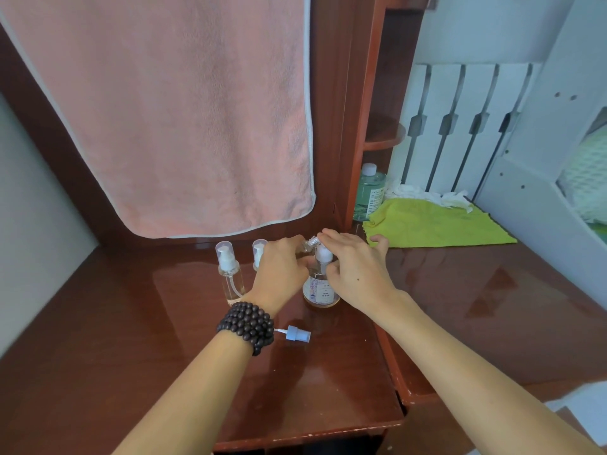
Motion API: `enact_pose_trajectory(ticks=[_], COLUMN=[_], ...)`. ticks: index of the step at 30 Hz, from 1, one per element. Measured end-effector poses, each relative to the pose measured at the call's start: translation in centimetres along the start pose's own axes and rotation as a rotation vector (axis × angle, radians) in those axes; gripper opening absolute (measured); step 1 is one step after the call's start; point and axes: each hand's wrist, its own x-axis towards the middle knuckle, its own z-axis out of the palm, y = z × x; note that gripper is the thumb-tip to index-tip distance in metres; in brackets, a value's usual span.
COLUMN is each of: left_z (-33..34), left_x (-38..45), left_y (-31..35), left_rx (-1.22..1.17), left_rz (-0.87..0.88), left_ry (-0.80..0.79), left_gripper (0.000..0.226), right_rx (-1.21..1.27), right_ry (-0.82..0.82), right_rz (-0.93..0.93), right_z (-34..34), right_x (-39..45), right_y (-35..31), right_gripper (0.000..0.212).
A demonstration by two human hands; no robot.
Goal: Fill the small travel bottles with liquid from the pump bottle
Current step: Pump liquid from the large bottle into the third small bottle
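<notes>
The left hand curls around a small clear travel bottle, tilting its threaded neck at the pump bottle on the glossy wooden desk. The right hand lies flat-fingered over the white pump.

A pink towel hangs over the dark wooden bench. A green cloth lies beside crumpled tissue and a green-tinted bottle.

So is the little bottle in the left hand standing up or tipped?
Tipped. The left hand holds the little bottle slanted, its bare threaded neck by the pump bottle spout; its blue spray cap lies on the desk.
</notes>
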Motion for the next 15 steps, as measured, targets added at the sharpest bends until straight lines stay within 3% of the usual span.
enact_pose_trajectory(ticks=[15], left_z=[-0.5], left_x=[-0.7], left_y=[0.3], left_rx=[-0.106], left_rz=[-0.057], left_ry=[0.055], left_gripper=[0.006], right_rx=[0.007], right_ry=[-0.049], right_rz=[-0.012], right_z=[-1.3], right_x=[0.2], right_y=[0.0], right_gripper=[0.062])
